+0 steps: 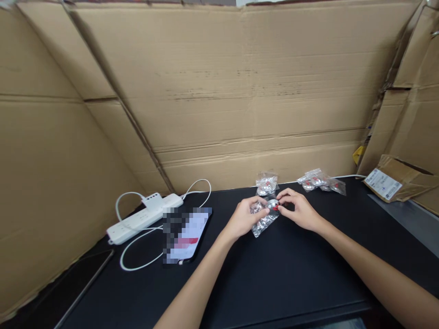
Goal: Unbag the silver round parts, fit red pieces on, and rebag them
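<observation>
Above the black tabletop, both hands meet at a small rounded piece (273, 204), silver with a red part and some dark grey; its exact kind is too small to make out. My left hand (244, 218) pinches its left side between thumb and fingers. From the right, my right hand (297, 210) grips the same piece with thumb and fingertips near the red part. Shiny clear plastic bags (263, 225) lie under and beside the left fingers, partly hidden by them. Just behind the hands is another clear packet (267, 183) with bits of red inside.
More clear packets (321, 181) with red bits lie at the back right. A labelled cardboard box (399, 179) stands at the far right. To the left are a phone (190, 237), a white power strip (146, 218) and looping white cables (123, 260). Cardboard walls (247, 91) surround the desk.
</observation>
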Available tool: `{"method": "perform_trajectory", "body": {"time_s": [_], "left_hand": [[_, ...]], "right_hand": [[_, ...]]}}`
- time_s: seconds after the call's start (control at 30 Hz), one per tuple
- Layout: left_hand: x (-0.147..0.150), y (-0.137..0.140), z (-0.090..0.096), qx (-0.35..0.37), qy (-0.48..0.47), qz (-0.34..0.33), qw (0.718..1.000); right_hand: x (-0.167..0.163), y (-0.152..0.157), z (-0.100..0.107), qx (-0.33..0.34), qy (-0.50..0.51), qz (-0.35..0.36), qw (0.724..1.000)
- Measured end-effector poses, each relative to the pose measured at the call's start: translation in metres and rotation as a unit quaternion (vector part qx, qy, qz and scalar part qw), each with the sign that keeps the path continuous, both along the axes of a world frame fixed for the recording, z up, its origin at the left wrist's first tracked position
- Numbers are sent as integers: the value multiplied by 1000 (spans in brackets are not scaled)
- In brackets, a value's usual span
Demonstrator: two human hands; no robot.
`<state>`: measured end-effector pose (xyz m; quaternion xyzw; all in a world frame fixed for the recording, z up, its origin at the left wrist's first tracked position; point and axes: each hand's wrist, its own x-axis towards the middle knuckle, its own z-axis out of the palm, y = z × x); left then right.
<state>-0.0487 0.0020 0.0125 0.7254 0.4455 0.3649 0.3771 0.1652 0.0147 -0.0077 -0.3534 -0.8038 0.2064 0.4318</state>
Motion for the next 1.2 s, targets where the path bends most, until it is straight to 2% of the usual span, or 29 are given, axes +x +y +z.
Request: {"method": "perform_trajectory", "body": {"time_s": [0.17, 0.33, 0.4, 0.47, 0.57, 0.63, 0.7, 0.87, 1.2], "left_hand": [[5, -3, -4, -45, -48, -21, 998], [12, -5, -10, -38, -70, -34, 996], [13, -6, -11, -69, -110, -36, 991], [14, -7, -11, -130, -179, -34, 975], [13, -7, -8, -204, -291, -43, 934], [14, -7, -7, -219, -348, -63, 909], [16, -6, -7, -217, -381, -65, 896], [19, -7, -9, -194, -376, -18, 906], [22, -11, -12, -189, -354, -33, 915]], "right_hand": [[-3, -2, -1, -32, -8, 45, 998], [-3, -3, -2, -80, -10, 93, 992], [-2, -2, -2, -95, -6, 95, 991], [0, 2, -3, -102, 6, 84, 991], [4, 9, -4, -113, 47, 56, 991], [5, 12, -5, -122, 82, 39, 988], [5, 13, -7, -135, 111, 28, 984], [0, 9, -8, -163, 148, 43, 975], [-1, 5, -4, -238, 163, 61, 955]]}}
